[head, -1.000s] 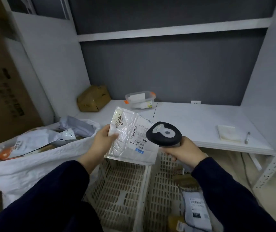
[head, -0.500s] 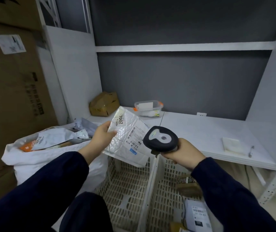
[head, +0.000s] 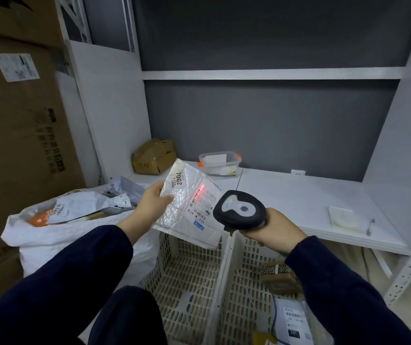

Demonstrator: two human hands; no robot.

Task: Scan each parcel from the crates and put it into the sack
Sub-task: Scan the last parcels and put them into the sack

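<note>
The left hand (head: 153, 204) pinches the parcel (head: 183, 212), seemingly light, floppy and slick, at its edge; the right hand (head: 276, 231) grips the scanner (head: 240, 211).

Your left hand (head: 152, 204) pinches the parcel (head: 187, 216) by its edge, your right hand (head: 276, 232) grips the scanner (head: 239, 210), and both sleeved arms reach forward.

Two arms in long, dark navy sleeves. The left sleeve (head: 62, 282) spans from 8 o'clock toward the centre of the view, and the right sleeve (head: 343, 290) from 4 o'clock. Both are plain, smooth fabric with soft folds, each ending at the wrist, beyond which the left hand (head: 153, 207) and right hand (head: 274, 230) are bare. At 6 o'clock is a knee (head: 124, 317) covered in matching dark navy cloth
</note>
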